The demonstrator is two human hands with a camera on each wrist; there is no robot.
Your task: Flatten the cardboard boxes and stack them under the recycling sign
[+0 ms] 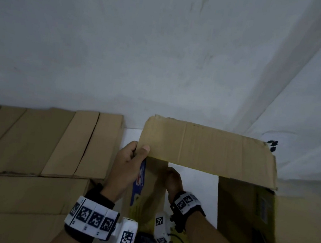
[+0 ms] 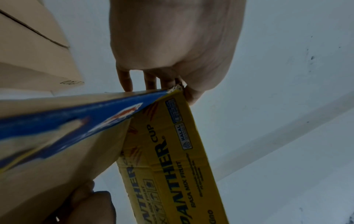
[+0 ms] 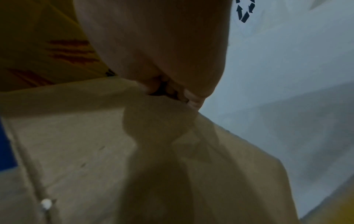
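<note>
Pinched between my left hand [image 1: 129, 167]'s thumb and curled fingers [image 2: 125, 81] is the near-left corner of the cardboard box [image 1: 208, 152], right where its plain top flap meets the printed blue side. My right hand [image 1: 173, 179] sits just beside that grip, lower and inside the box opening, fingers curled onto the edge of a brown panel [image 3: 95, 136]; the right wrist view is too blurred for me to say how firmly it holds. From both hands the box spreads away to my right, its flap raised and its yellow printed wall [image 2: 172, 159] hanging below. To my left lies a spread of flattened cardboard [image 1: 34, 147]. Beyond the box's far right corner, a recycling sign [image 1: 272, 145] peeks out on the white wall [image 1: 163, 52].
</note>
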